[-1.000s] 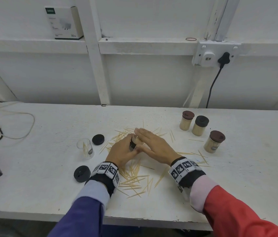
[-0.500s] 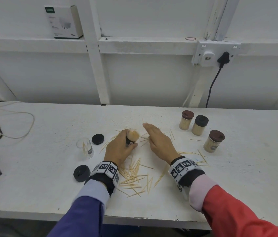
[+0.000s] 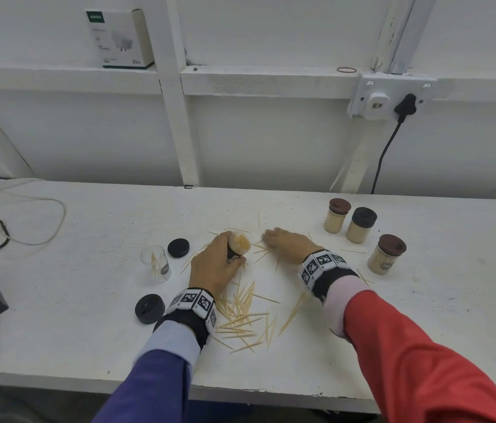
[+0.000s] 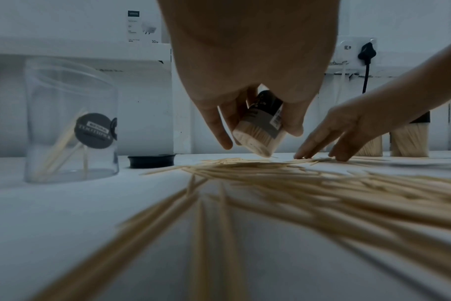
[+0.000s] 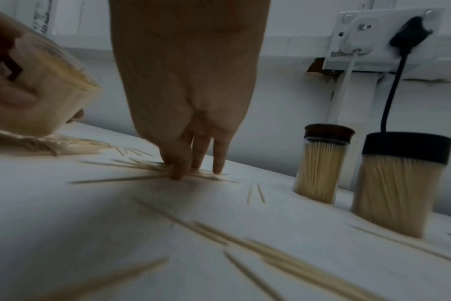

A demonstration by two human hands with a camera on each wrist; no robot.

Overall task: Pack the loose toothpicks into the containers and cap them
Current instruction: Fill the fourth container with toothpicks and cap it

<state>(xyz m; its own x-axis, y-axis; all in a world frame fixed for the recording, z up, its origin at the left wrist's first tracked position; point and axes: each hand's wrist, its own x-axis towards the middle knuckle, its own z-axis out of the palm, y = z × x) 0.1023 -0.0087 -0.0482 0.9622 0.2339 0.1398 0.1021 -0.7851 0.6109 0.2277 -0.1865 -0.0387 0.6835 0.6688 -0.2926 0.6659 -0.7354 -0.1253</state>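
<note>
While the head view is looking down on the white tabletop, the left hand is wrapping its grip round a nearly full toothpick container, tilting its open mouth toward 2 o'clock, probably so that more sticks can be slid in sideways. The right hand is lying flat at 3 o'clock of that container, its grip released and holding nothing, fingers pressing onto loose toothpicks, which are spreading from between the hands down toward 6 o'clock. Three capped containers are standing well apart at 3 o'clock, seemingly finished and set aside. A clear container with only a few sticks is waiting at 9 o'clock, with two black caps lying near it, ready for closing.

From the left wrist, the fingers are curling round the container's labelled wall, keeping it lifted and slanted just above the pile, its packed base pointing down at the tabletop.

From the right wrist, the straight fingertips are pinning a small bunch of toothpicks against the tabletop, likely to rake them together; the picture is blurring, so whether any stick is being pinched I cannot tell.
</note>
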